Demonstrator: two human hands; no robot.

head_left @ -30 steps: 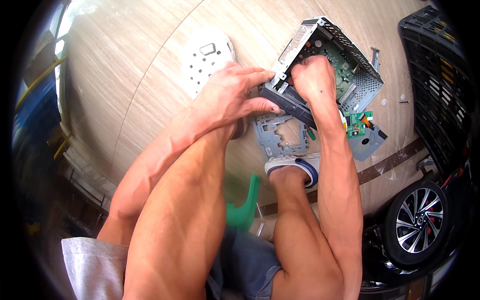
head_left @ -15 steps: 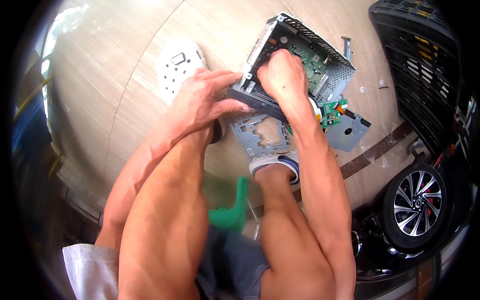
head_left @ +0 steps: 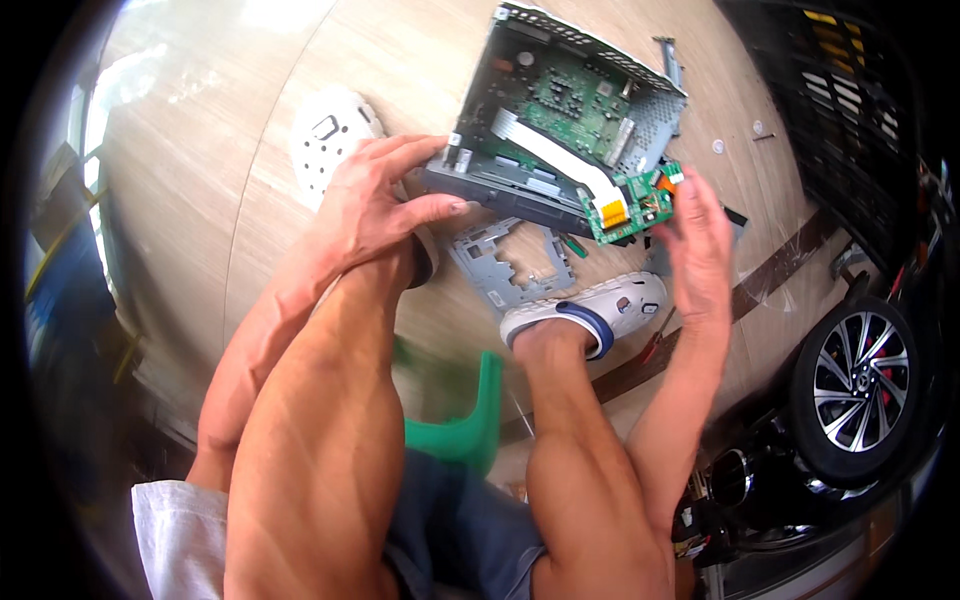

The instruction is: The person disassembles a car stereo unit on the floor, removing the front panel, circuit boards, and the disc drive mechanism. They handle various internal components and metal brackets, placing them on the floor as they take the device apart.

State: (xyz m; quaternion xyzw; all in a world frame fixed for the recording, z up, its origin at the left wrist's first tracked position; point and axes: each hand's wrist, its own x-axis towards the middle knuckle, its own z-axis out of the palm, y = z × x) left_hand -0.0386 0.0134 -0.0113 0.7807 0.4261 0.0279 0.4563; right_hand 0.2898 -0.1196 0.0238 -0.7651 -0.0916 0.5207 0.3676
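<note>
An opened metal electronics case (head_left: 665,110) stands on the floor ahead of me, with a green main board (head_left: 570,110) inside and a dark front panel (head_left: 510,200) facing me. My left hand (head_left: 375,200) grips its near left corner between thumb and fingers. At the near right side, my right hand (head_left: 700,235) holds a small green circuit board (head_left: 630,205) by its right edge, fingers partly hidden. A wide white ribbon cable (head_left: 555,155) runs from this small board back into the case; whether its far end is attached I cannot tell.
A cut-out metal plate (head_left: 490,275) lies between my white clogs (head_left: 335,130). A metal bracket (head_left: 670,65) and several small parts lie to the right. Black plastic crates (head_left: 830,90) and a car wheel (head_left: 860,380) stand at right; a green plastic stool (head_left: 470,430) is beneath me.
My right hand has come out of the case toward the right and taken hold of the small circuit board, raising it. The white ribbon cable now shows. My left hand stays at the corner.
</note>
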